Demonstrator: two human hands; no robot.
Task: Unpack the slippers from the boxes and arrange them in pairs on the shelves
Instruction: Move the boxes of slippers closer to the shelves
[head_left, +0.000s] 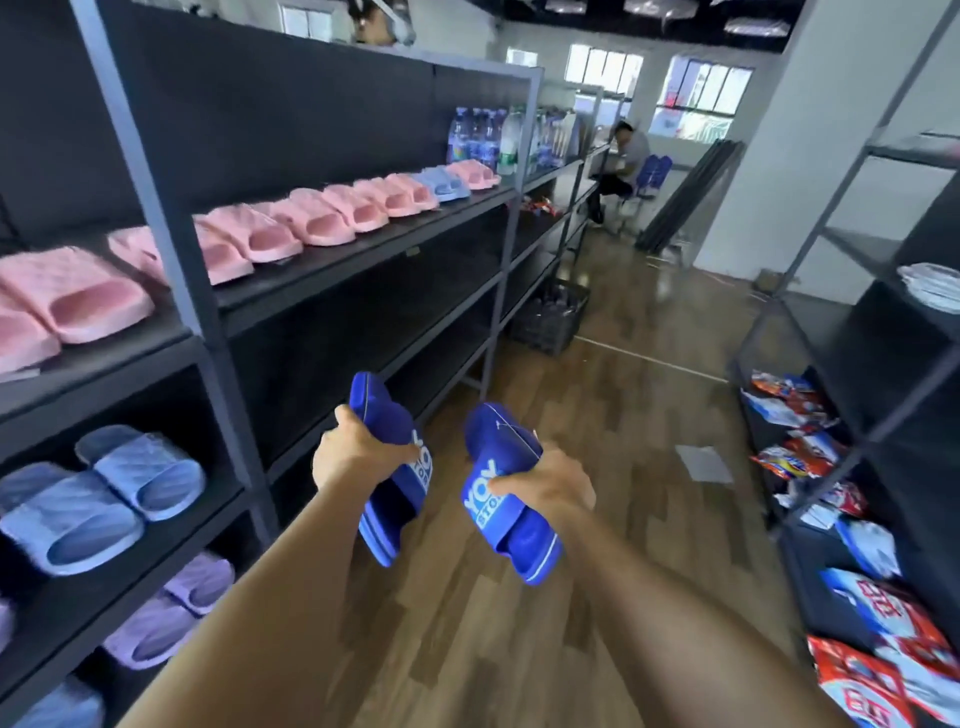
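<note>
Two royal-blue slippers, one in each of my hands, hang over the wood floor of the aisle, just off the dark shelf unit on my left. My left hand is clamped round the strap of the left slipper, thumb over the top, with the shoe tipped on edge and its toe pointing away from me. My right hand grasps the right slipper from its outer side, fingers wrapped over the strap, sole turned down. The pair sit near each other but do not touch. Each has a smooth blue body, a pale line round the sole and a lighter strap band with white lettering. At least ten pink slippers line the upper shelf, with one light-blue pair among them near its far end and a cluster of bottles beyond. Lower down stand three light-blue slippers and, beneath those, a lilac pair. Snack packets fill the shelves to my right, a crate rests on the floor, and one person sits at the back.
</note>
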